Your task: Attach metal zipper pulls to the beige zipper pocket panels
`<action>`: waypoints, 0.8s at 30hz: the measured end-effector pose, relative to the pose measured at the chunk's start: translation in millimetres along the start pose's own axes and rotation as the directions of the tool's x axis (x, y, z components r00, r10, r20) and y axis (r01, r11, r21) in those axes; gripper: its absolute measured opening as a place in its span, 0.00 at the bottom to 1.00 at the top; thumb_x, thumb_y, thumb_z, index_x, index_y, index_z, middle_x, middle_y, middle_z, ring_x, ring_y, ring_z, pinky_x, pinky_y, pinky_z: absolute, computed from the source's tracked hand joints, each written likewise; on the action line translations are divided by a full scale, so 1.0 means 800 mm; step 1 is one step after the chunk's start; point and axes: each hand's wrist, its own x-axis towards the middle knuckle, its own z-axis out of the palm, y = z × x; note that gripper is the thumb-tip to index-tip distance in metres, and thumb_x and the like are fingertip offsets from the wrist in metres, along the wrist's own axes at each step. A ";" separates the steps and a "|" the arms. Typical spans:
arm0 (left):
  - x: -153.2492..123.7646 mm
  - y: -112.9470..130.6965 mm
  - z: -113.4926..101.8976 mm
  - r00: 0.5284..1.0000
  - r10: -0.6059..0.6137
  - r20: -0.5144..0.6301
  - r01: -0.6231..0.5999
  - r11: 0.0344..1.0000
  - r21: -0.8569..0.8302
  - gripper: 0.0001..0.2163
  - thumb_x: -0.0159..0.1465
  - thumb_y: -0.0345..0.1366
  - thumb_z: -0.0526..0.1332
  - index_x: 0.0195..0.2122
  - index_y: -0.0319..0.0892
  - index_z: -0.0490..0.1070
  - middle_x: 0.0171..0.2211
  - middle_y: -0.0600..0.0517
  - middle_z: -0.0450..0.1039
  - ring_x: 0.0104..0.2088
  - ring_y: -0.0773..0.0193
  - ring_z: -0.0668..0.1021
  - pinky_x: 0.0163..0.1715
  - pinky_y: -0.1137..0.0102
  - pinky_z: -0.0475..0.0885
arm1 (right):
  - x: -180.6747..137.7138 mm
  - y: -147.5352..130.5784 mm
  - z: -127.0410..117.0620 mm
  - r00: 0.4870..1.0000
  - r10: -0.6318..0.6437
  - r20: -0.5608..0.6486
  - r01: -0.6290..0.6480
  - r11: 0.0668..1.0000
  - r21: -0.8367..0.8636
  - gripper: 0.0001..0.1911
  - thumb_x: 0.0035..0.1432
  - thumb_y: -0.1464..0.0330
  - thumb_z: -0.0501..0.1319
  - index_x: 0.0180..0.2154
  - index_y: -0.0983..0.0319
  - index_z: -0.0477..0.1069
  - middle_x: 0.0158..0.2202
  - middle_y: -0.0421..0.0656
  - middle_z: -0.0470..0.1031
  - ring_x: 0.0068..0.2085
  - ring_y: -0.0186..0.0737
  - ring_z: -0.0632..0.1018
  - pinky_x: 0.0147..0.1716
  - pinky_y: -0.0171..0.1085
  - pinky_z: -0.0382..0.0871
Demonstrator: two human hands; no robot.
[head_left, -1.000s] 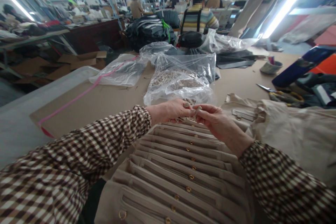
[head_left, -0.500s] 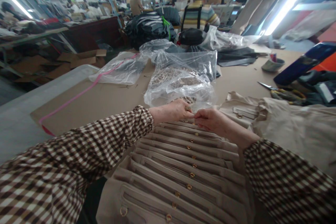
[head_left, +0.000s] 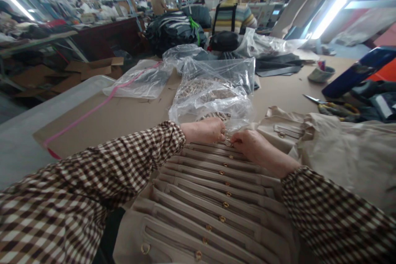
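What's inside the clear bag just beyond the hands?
A heap of small beige pieces shows through the clear bag; its crumpled front and the upper pieces cover the rest.

No text, label, brand, number or sign can be read. The white patch (head_left: 384, 108) on the dark cloth (head_left: 366, 93) at the right may be a label, but it is too blurred to tell. The beige pieces (head_left: 213, 192), clear bag (head_left: 229, 70), cup (head_left: 321, 75) and blue object (head_left: 349, 75) bear nothing legible.
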 end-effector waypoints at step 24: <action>-0.001 -0.004 0.006 0.998 -0.068 -0.018 0.070 0.984 0.165 0.07 0.60 0.34 0.61 0.31 0.38 0.78 0.29 0.46 0.76 0.30 0.61 0.74 0.29 0.71 0.63 | 0.000 -0.027 -0.011 0.991 0.111 0.076 -0.102 0.987 -0.121 0.10 0.55 0.74 0.56 0.29 0.61 0.75 0.28 0.45 0.75 0.28 0.36 0.69 0.28 0.35 0.55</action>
